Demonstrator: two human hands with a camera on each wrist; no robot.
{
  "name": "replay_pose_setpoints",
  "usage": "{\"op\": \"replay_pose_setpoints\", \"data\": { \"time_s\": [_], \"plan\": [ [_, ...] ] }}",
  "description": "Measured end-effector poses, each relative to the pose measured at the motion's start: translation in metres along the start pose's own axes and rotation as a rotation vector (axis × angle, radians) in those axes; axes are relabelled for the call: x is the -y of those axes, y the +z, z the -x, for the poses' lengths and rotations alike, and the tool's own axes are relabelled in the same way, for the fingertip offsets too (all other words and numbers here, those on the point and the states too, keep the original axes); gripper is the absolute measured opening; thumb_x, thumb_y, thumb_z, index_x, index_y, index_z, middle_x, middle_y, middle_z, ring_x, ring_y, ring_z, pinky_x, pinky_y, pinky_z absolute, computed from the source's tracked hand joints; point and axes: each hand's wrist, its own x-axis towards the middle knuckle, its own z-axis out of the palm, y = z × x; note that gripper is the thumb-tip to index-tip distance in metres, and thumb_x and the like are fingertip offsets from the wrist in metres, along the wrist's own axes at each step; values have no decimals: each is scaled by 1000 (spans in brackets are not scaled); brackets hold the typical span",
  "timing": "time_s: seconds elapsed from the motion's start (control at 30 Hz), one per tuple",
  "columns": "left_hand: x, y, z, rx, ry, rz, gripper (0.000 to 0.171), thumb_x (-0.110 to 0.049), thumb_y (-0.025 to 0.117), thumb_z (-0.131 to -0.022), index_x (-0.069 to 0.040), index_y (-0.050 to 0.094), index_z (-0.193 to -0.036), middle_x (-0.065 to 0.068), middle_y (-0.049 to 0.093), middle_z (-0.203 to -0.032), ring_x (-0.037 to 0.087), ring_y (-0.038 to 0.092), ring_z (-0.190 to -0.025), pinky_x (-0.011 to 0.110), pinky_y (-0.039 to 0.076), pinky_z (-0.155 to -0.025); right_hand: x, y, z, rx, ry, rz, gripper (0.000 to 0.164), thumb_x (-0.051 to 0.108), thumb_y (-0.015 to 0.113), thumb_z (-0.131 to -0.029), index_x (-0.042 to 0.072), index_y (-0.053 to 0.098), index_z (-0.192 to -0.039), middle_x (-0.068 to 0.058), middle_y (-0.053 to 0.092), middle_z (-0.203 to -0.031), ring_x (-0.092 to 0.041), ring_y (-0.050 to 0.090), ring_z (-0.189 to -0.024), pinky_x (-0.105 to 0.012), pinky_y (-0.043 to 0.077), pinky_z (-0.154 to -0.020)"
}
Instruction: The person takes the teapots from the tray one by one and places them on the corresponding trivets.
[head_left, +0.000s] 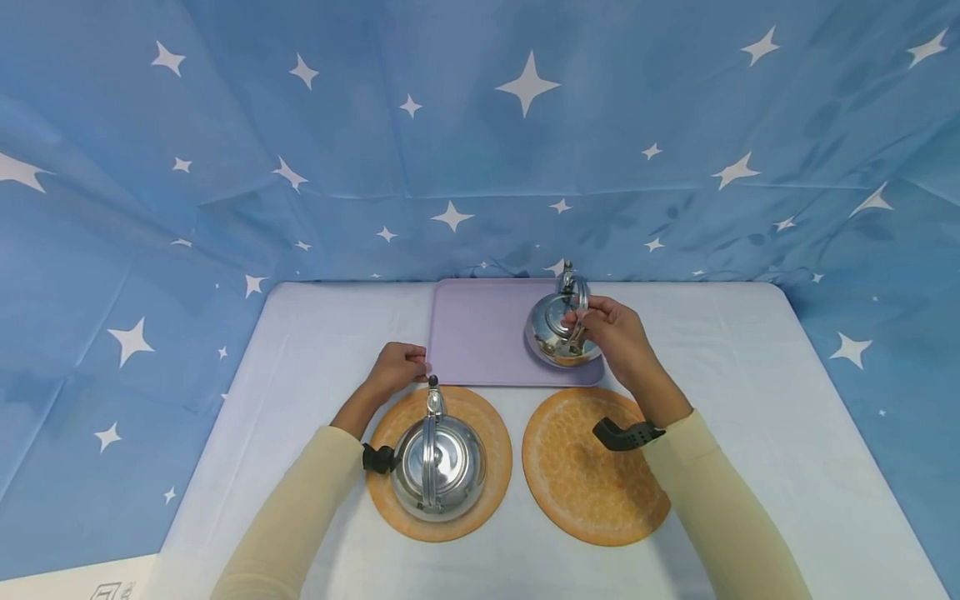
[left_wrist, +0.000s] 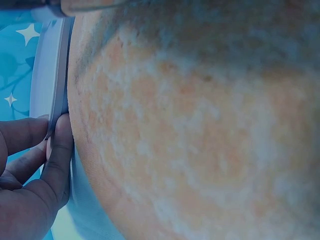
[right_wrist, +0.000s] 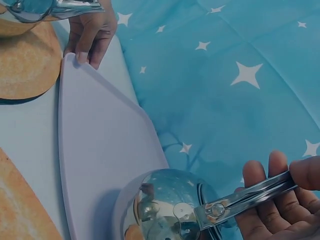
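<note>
Head view: left hand (head_left: pixel 396 367) pinches lilac tray (head_left: pixel 480 333), right hand (head_left: pixel 621 337) grips kettle (head_left: pixel 546 332) over it.

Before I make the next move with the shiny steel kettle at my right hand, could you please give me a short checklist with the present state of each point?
1. Right hand holds the metal handle of the shiny steel kettle: ok.
2. That kettle's spout points away from you: ok.
3. Kettle's base fully lifted off the flat lilac rectangular tray: cannot tell.
4. Left hand pinches the tray's near left corner: ok.
5. Second steel kettle stands on the left round orange mat: ok.
6. Amount of water inside either kettle: cannot tell.
</note>
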Motion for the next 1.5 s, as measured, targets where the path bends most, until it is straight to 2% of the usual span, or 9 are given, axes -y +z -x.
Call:
{"op": "replay_pose_setpoints", "data": {
  "time_s": [0.23,0.5,0.7,0.87,1.13,1.5],
  "plan": [
    [-1,1,-1,-2,1,-7,39,4,64,-90,15,54,-125,19,59,-100,18,67,-76,28,59,-73,1,2,0,-14,-26,42,38,15,48,-104,-9,44,-133,-11,65,-105,-16,64,-94,-37,53,-75],
    [-1,1,0,2,-7,-2,40,4,64,-90,15,53,-127,20,59,-102,18,67,-77,28,59,-74,3,4,0,-26,-12,99,38,13,47,-104,-11,42,-133,-18,64,-108,-14,64,-91,-34,54,-73],
    [1,1,-1,4,1,-12,40,4,64,-90,16,53,-127,21,59,-102,18,67,-76,28,59,-73,7,4,5,-26,-9,128,36,13,48,-104,-10,45,-131,-24,61,-112,-16,65,-92,-36,53,-81],
    [1,1,-2,7,5,-3,40,5,64,-89,16,53,-126,20,59,-101,18,66,-76,28,59,-73,13,4,12,-29,-16,154,32,13,48,-104,-8,46,-128,-24,61,-112,-19,66,-94,-30,53,-88],
    [1,0,-2,-1,0,-15,39,4,64,-89,15,54,-125,19,59,-100,17,66,-75,28,59,-73,27,1,35,-1,-73,175,36,17,51,-103,-11,45,-126,-22,62,-107,-16,67,-90,-27,55,-84],
    [-2,0,1,2,10,-17,39,5,64,-89,16,54,-125,19,59,-99,18,67,-76,27,59,-73,37,-6,80,27,-50,206,33,14,54,-101,-11,47,-122,-18,64,-103,-15,67,-92,-23,54,-84]
  ]
}}
